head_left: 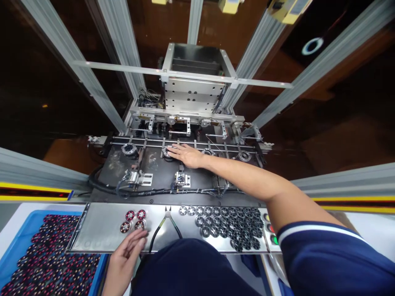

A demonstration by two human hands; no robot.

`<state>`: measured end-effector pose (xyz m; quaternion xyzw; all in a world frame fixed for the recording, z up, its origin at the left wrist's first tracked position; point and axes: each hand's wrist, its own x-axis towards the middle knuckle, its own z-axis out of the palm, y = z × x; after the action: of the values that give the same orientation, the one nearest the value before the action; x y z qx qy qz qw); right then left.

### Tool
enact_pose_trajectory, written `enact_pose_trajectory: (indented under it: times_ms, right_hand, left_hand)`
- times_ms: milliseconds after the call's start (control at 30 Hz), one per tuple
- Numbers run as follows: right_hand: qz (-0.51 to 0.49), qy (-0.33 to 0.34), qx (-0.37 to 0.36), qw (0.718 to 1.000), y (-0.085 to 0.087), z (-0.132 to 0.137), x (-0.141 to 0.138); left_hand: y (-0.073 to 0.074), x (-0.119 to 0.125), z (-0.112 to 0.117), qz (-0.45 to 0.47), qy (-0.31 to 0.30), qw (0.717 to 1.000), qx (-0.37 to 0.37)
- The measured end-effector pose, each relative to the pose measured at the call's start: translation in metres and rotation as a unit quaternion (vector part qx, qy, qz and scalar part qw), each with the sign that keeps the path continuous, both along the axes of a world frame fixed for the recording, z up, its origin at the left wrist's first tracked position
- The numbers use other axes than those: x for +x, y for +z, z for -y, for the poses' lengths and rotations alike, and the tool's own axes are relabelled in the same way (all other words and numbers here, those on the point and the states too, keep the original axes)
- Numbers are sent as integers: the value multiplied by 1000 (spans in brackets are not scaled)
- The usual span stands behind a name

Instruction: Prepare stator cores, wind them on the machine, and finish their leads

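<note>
My right hand [187, 155] reaches far forward into the machine, fingers stretched flat over a round stator seat [168, 152] on the black deck. My left hand [128, 253] rests on the near edge of the steel tray [98, 232], fingers loosely spread, just below a small group of red-wound stators [134, 220]. It holds nothing. Black-handled pliers [166, 224] lie on the tray beside it. A heap of bare grey stator rings [228, 226] covers the tray's right half.
A blue bin [46, 257] full of wound stators sits at lower left. The machine deck carries further round seats [128, 149], [243, 156], guide rods, clamps and black cables. Coloured buttons [271, 228] sit at the tray's right end. Aluminium frame posts surround the machine.
</note>
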<state>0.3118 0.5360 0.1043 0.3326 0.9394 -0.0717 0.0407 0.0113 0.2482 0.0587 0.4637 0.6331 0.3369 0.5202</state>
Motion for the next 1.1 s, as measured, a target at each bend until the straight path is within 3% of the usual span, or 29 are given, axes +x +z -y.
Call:
enact_pose_trajectory:
  times_ms: [200,367,533,600,700,800,867,933,1000,1100]
  right_hand:
    - [22,10,21,999,-1,1,0]
    - [30,11,38,999,2,2,-8]
    - [13,-2,67,998,26,13,-16]
    - [-43,-23,106,993,44,36,-11]
    - [-195,-52,165,965,65,103,10]
    - [-324,-70,162,929,59,189,38]
    - [-375,-119,98,914,42,240,51]
    - [-390,-144,29,909,28,276,54]
    - [-389,-146,-14,910,22,297,49]
    - [-399,-136,-43,906,31,308,33]
  left_hand:
    - [1,41,-6,-86,-221,966,102]
    - [-17,94,-19,-100,-400,897,161]
    - [-37,136,-15,-119,-480,849,183]
    - [-41,141,-12,-129,-484,845,187]
    - [-46,138,-11,-142,-468,852,188]
    - [-47,129,-13,-133,-446,866,182]
    - [-40,124,-14,-110,-427,881,171]
    - [-22,118,-15,-78,-405,898,153]
    - [5,112,-16,-38,-387,912,133]
    - [49,105,-16,21,-378,918,116]
